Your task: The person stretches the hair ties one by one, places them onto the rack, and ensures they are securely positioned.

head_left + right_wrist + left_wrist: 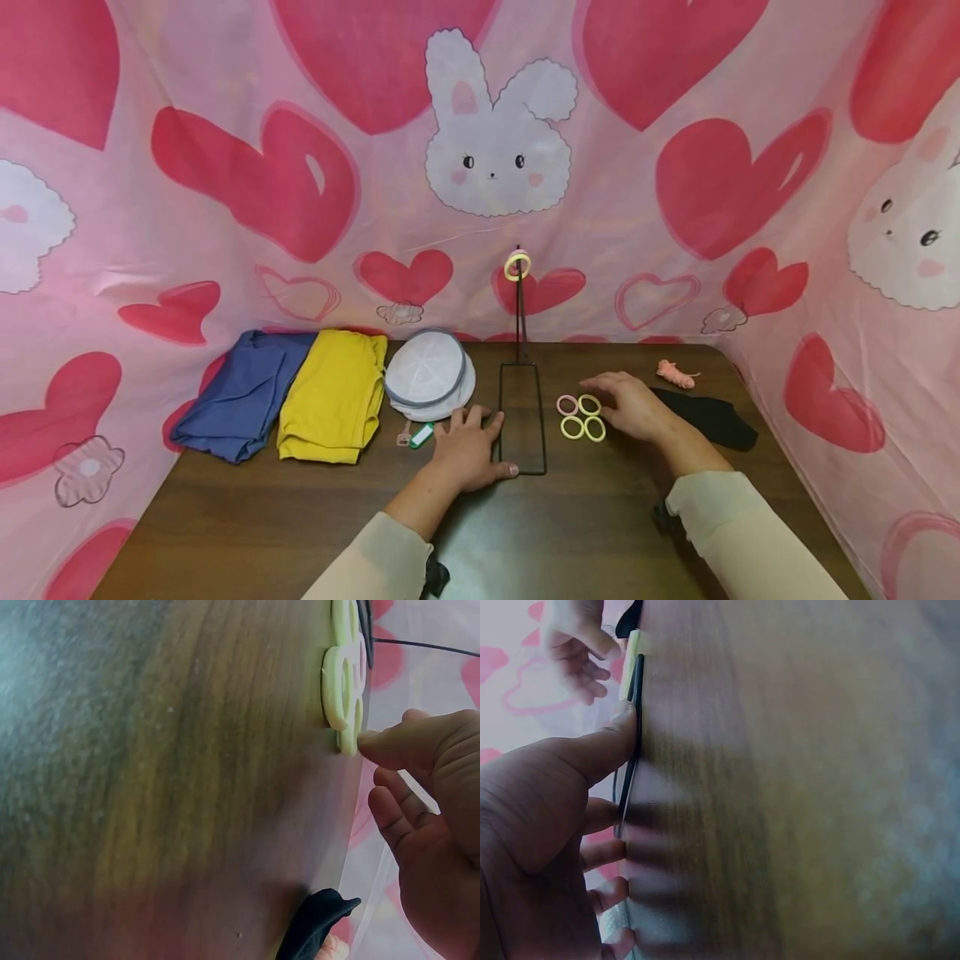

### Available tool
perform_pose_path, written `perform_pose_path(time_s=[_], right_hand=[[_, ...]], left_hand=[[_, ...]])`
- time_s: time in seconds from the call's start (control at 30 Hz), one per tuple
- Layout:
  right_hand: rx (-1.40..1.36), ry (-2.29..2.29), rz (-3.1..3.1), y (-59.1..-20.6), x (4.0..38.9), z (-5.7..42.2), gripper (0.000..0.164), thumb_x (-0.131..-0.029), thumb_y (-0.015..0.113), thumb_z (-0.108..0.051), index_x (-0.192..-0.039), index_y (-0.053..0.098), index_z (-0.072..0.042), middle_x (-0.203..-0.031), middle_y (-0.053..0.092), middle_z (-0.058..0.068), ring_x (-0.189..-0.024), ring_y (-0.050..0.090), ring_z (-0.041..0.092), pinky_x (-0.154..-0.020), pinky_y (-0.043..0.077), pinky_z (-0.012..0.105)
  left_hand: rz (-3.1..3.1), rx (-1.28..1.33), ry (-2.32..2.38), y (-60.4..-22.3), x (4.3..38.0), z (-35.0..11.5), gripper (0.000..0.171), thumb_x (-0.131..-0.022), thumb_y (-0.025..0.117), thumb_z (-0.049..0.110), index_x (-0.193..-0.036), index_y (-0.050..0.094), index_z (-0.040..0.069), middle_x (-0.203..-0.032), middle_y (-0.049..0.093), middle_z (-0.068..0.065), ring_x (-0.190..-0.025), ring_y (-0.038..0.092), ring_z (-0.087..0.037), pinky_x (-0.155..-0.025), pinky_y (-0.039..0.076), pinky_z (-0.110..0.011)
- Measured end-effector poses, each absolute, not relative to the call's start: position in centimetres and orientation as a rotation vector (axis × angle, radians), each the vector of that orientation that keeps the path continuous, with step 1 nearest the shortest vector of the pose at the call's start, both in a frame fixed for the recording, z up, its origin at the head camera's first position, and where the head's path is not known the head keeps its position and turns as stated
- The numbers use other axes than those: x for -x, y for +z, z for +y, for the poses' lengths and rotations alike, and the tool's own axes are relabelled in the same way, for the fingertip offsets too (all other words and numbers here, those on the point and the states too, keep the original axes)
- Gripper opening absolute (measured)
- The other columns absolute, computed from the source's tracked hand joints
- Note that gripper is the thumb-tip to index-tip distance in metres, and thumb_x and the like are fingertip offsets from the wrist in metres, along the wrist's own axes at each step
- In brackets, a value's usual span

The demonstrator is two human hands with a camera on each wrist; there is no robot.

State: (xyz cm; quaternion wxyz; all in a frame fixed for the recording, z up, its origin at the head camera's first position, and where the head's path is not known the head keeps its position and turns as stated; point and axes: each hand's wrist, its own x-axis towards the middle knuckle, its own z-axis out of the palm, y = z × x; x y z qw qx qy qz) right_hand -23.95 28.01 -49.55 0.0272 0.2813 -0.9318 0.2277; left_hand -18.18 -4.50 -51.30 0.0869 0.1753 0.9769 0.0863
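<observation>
A black wire stand has a flat rectangular base (pixel 542 417) on the table and an upright rod; a yellow ring (pixel 517 277) hangs near its top. My left hand (pixel 467 450) rests with spread fingers at the left of the base, its thumb on the front wire, also seen in the left wrist view. Right of the base lie a pink ring (pixel 558 406) and three yellow rings (pixel 572 438). Over their right side hovers my right hand (pixel 633 406), fingers loosely bent. In the right wrist view its thumb (pixel 382 746) is beside a yellow ring (pixel 330 694); contact is unclear.
On the left lie folded blue cloth (pixel 240 396), folded yellow cloth (pixel 330 400) and a white hat (pixel 423 371). A green tag (pixel 422 436) lies by the hat. Black cloth (pixel 712 417) and a pink yarn bundle (pixel 677 374) are at right. Patterned fabric (pixel 480 292) hangs behind.
</observation>
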Motion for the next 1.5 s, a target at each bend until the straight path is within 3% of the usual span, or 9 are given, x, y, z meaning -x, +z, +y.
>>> perform_pose_path(time_s=[0.43, 0.8, 0.97, 1.17, 1.5], right_hand=[[-0.942, 0.627, -2.926, -50.2, 24.8, 27.3, 0.047, -0.081, 0.069, 0.012, -0.126, 0.072, 0.000, -0.120, 0.072, 0.017, -0.115, 0.062, 0.043, -0.100, 0.046, 0.059], [-0.884, 0.602, -2.919, -49.6, 24.4, 27.5, 0.039, -0.087, 0.069, 0.009, -0.125, 0.072, -0.001, -0.120, 0.070, 0.017, -0.117, 0.059, 0.044, -0.101, 0.045, 0.060], [-0.881, 0.617, -2.863, -48.7, 23.5, 27.3, 0.034, -0.091, 0.072, 0.003, -0.125, 0.072, -0.002, -0.117, 0.069, 0.013, -0.113, 0.063, 0.038, -0.098, 0.048, 0.057], [-0.900, 0.651, -2.746, -47.7, 22.5, 26.8, 0.032, -0.091, 0.075, 0.000, -0.123, 0.074, -0.005, -0.113, 0.069, 0.004, -0.098, 0.067, 0.022, -0.085, 0.056, 0.046], [-0.935, 0.711, -2.634, -44.7, 21.4, 25.6, 0.032, -0.092, 0.076, -0.006, -0.124, 0.075, -0.011, -0.119, 0.069, 0.002, -0.099, 0.068, 0.018, -0.082, 0.058, 0.042]], left_hand=[[2.913, -0.526, 0.256, -51.0, 18.0, -4.6, 0.094, -0.084, 0.069, 0.075, -0.160, 0.044, 0.026, -0.155, 0.040, -0.005, -0.138, 0.034, -0.037, -0.096, 0.035, -0.063], [2.911, -0.529, 0.243, -51.0, 18.1, -4.4, 0.094, -0.084, 0.068, 0.075, -0.160, 0.043, 0.026, -0.155, 0.040, -0.005, -0.139, 0.034, -0.038, -0.098, 0.035, -0.064], [2.906, -0.528, 0.268, -51.0, 18.1, -4.5, 0.094, -0.084, 0.069, 0.074, -0.160, 0.043, 0.026, -0.155, 0.039, -0.005, -0.138, 0.034, -0.037, -0.097, 0.035, -0.064], [2.912, -0.534, 0.279, -51.1, 18.1, -4.5, 0.094, -0.084, 0.069, 0.074, -0.160, 0.044, 0.025, -0.155, 0.039, -0.006, -0.137, 0.035, -0.036, -0.095, 0.035, -0.063], [2.911, -0.526, 0.283, -51.0, 18.1, -4.5, 0.094, -0.084, 0.070, 0.074, -0.159, 0.045, 0.024, -0.155, 0.040, -0.006, -0.137, 0.035, -0.036, -0.095, 0.036, -0.062]])
